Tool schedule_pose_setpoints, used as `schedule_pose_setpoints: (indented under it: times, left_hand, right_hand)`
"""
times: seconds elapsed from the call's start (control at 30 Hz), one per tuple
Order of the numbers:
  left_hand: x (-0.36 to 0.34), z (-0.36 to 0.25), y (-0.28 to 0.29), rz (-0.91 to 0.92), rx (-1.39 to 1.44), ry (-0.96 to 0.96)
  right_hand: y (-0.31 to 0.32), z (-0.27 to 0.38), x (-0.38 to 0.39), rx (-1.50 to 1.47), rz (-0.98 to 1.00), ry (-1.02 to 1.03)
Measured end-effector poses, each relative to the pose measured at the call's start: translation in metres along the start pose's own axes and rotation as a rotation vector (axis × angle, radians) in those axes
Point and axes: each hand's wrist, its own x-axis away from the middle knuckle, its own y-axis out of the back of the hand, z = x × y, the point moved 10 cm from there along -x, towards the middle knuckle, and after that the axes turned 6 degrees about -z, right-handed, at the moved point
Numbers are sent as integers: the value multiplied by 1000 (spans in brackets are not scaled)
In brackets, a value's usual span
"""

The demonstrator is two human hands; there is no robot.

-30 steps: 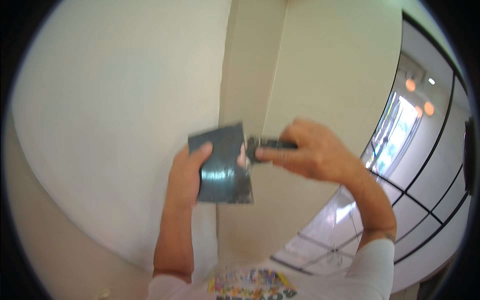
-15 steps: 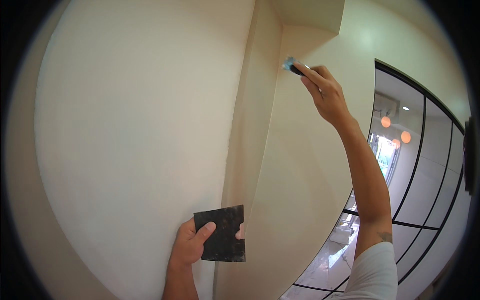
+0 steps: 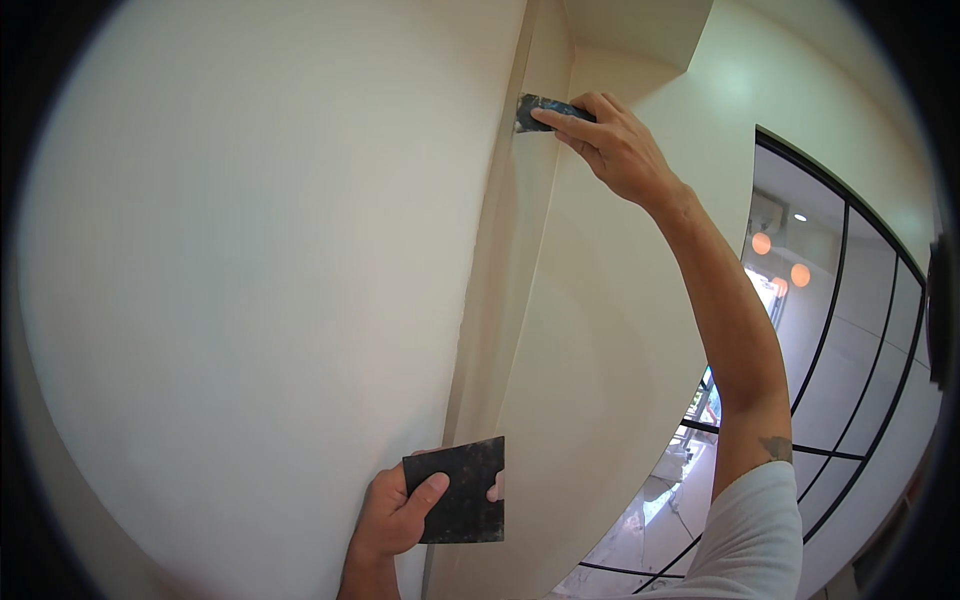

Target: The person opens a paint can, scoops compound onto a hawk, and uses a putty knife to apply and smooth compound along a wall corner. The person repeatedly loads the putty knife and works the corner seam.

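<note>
Left hand [image 3: 393, 515]: on my feed, its fingers were closed on the dark plate [image 3: 460, 505], low; a slack thumb could have dropped it.
Scraper [image 3: 552, 104]: was high at the beige wall strip [image 3: 492, 290], contact unclear; over-tilting could have gouged it.
Right hand [image 3: 628, 150]: fingers pinched the scraper.

No text, label, brand, number or sign can be read on or around the left hand [image 3: 392, 515] or right hand [image 3: 622, 150].
</note>
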Motion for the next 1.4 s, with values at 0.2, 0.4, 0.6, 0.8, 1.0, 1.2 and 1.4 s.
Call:
schedule_pose_setpoints:
  times: [0.2,0.4,0.6,0.8,1.0,1.2,1.4]
  left_hand:
    - [0,-3,-1,-23,-25,18]
    - [-1,1,2,8,-5,13]
    - [-2,4,1,31,-6,-9]
    - [0,2,1,5,5,46]
    - [-3,3,-1,31,8,21]
    - [-2,3,1,32,-20,28]
    - [-3,1,-3,35,37,33]
  right_hand:
    - [-8,-1,3,13,8,10]
    - [-7,-2,8,18,-29,1]
    - [-4,-7,-2,-3,-61,0]
    - [-9,-12,-4,-22,-58,-11]
    - [-11,-27,-8,-82,-56,-62]
    - [-16,-35,-15,-49,-24,-63]
    - [-14,-43,-18,-113,-59,-105]
